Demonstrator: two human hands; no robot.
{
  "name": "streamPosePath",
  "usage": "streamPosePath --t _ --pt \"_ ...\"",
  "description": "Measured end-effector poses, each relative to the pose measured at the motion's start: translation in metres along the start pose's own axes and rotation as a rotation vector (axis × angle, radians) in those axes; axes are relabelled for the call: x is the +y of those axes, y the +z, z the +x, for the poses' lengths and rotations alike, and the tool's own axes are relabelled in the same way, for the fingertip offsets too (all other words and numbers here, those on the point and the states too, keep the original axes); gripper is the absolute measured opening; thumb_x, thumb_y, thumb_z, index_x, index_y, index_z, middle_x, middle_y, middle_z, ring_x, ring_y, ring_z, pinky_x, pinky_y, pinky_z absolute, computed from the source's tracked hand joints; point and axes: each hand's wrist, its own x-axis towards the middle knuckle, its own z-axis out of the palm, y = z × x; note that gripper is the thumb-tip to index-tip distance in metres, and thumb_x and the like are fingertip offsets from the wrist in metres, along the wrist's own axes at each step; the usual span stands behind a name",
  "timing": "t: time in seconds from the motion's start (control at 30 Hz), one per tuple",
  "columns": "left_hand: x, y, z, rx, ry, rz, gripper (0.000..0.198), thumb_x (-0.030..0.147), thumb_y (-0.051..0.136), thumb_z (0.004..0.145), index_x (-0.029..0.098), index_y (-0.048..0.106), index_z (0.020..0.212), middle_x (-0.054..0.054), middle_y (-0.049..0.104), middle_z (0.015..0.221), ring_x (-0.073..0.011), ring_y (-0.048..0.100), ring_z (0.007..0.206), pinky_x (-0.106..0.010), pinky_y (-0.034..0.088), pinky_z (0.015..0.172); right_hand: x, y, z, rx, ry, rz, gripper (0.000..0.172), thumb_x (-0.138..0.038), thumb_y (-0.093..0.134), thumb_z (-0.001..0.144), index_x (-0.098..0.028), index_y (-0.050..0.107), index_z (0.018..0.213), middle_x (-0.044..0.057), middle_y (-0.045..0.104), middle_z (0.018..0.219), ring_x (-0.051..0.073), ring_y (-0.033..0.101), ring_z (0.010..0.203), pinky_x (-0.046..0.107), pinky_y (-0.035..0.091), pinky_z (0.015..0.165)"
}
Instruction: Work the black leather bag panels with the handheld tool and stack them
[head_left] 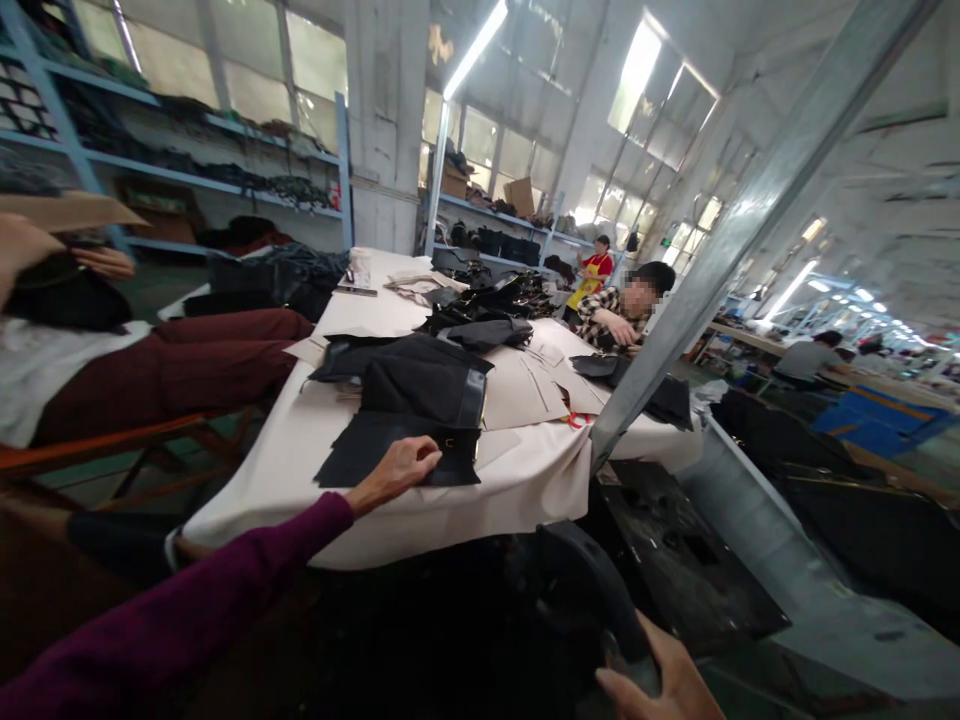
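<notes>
My left hand (401, 468), in a purple sleeve, is over a flat black fabric panel (352, 450) near the table's front edge. Its fingers are curled and pressed together; whatever they pinch is hidden. A small orange U-shaped mark (449, 441) shows on the panel just right of my fingertips. At the lower right, my right hand (664, 672) is closed round the curved rim of a large black piece (585, 560). Most of that piece is lost in dark shadow in front of me. Behind the panel lies a pile of folded black fabric pieces (420, 380).
Beige cut sheets (525, 385) lie on the white-covered table (277, 470). A slanted metal post (712, 260) rises at its right corner. One person (217, 355) sits close on the left, another (619, 315) across the table. A grey bin wall (757, 520) stands right.
</notes>
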Motion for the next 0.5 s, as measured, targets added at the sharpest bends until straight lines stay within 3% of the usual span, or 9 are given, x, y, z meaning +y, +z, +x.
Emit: streamPosePath --t 0.07,0.17,0.23,0.33,0.4,0.5 --pt "0.002 -0.008 0.012 0.136 -0.096 0.017 0.022 0.026 0.04 0.083 0.015 0.057 0.091 -0.004 0.058 0.076 -0.0156 0.055 0.067 -0.027 0.042 0.064 -0.007 0.005 0.011 -0.03 -0.047 0.002 0.025 -0.026 0.054 0.068 -0.012 0.059 0.088 0.005 0.062 0.078 0.021 0.057 0.075 0.028 0.046 0.069" --pt "-0.004 -0.009 0.027 0.337 0.007 0.184 0.031 0.022 0.05 0.077 0.016 0.054 0.107 -0.01 0.055 0.099 -0.0211 0.053 0.089 -0.033 0.04 0.076 -0.017 0.01 0.023 -0.049 -0.085 0.018 0.015 -0.022 0.055 0.067 -0.013 0.056 0.079 0.002 0.057 0.071 0.017 0.056 0.067 0.024 0.046 0.062" --pt "-0.012 -0.003 0.033 0.319 0.068 0.199 0.029 0.021 0.053 0.075 0.017 0.056 0.104 -0.01 0.054 0.102 -0.0224 0.051 0.094 -0.035 0.039 0.08 -0.024 0.013 0.031 -0.089 -0.091 0.065 0.013 -0.021 0.054 0.068 -0.015 0.052 0.079 0.0 0.053 0.068 0.013 0.054 0.056 0.022 0.044 0.051" --pt "-0.026 0.01 0.036 0.255 0.043 0.084 0.015 0.02 0.049 0.078 0.016 0.06 0.088 -0.007 0.055 0.091 -0.0195 0.052 0.087 -0.034 0.04 0.078 -0.036 0.017 0.043 -0.125 -0.053 0.142 0.012 -0.02 0.052 0.07 -0.017 0.046 0.08 -0.004 0.049 0.065 0.009 0.051 0.042 0.019 0.04 0.038" --pt "-0.03 0.015 0.035 0.265 0.048 0.031 0.012 0.02 0.049 0.078 0.016 0.057 0.085 -0.006 0.055 0.089 -0.0189 0.051 0.086 -0.034 0.04 0.078 -0.044 0.019 0.053 -0.119 -0.047 0.176 0.011 -0.018 0.052 0.071 -0.018 0.043 0.079 -0.006 0.047 0.063 0.008 0.051 0.039 0.018 0.039 0.035" --pt "-0.028 0.017 0.029 0.263 0.162 0.04 0.017 0.026 0.057 0.074 0.015 0.053 0.087 -0.005 0.053 0.088 -0.0192 0.05 0.085 -0.035 0.04 0.08 -0.054 0.019 0.067 -0.114 -0.072 0.198 0.012 -0.018 0.053 0.072 -0.019 0.042 0.078 -0.008 0.045 0.06 0.008 0.051 0.038 0.017 0.039 0.034"
